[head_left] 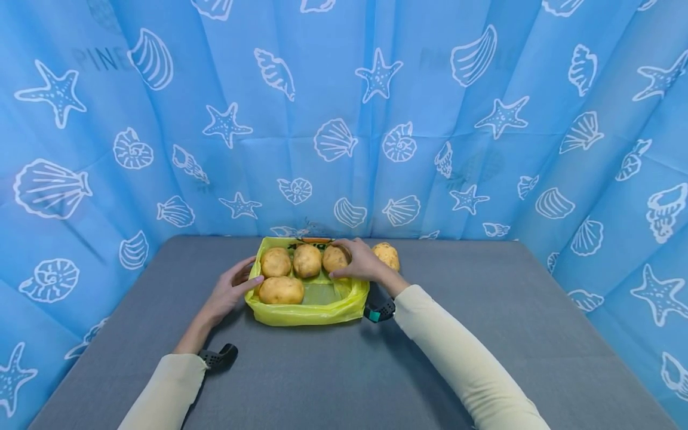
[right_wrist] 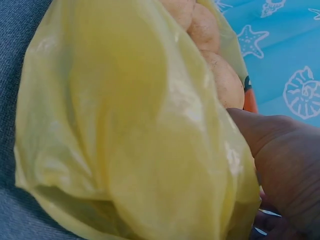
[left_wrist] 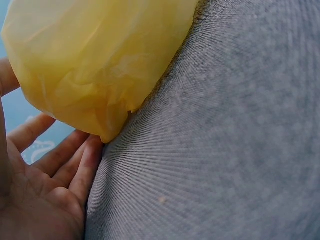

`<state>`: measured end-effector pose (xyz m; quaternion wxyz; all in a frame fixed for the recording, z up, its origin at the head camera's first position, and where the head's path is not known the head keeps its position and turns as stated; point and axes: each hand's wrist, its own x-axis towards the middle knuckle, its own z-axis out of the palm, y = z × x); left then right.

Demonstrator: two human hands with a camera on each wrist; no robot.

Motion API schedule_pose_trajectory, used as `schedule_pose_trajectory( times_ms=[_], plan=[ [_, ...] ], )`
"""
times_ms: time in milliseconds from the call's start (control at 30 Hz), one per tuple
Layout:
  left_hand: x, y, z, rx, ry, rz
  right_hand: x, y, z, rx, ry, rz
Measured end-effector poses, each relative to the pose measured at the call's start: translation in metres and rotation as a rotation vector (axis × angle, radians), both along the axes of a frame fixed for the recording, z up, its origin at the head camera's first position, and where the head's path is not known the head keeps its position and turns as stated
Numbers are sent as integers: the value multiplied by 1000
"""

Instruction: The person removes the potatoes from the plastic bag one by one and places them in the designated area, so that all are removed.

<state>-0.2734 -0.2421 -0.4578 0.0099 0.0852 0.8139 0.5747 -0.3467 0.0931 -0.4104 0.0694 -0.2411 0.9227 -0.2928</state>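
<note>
A yellow plastic bag (head_left: 306, 315), its rim spread wide, stands on the table with several potatoes inside. My right hand (head_left: 361, 260) reaches over the bag's right side and holds a potato (head_left: 334, 258) at the back right, thumb toward the front. Left of it lie a middle potato (head_left: 307, 261) and a back-left potato (head_left: 276, 263), with a longer potato (head_left: 281, 290) in front. At the bag's left side my left hand (head_left: 230, 288) touches the plastic, thumb over the rim. The left wrist view shows its fingers (left_wrist: 65, 157) fairly straight beside the bag.
One more potato (head_left: 386, 255) lies on the table outside the bag, just behind my right hand. The grey cloth-covered table (head_left: 301, 376) ends at a blue shell-patterned curtain (head_left: 344, 173) at the back and sides.
</note>
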Motion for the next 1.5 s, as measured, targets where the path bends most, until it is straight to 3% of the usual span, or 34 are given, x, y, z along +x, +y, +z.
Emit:
schedule_pose_trajectory(
  times_ms=[433,800,1033,1500],
  plan=[
    [2,1,-2,8,7,-3,6,4,4,-70,1,4],
    [2,1,0,6,3,-3,24,14,22,-252,31,5],
    [1,1,0,-4,8,0,34,29,30,-373,74,-2],
    [0,0,-1,1,11,-3,53,78,31,-484,102,-65]
  ],
)
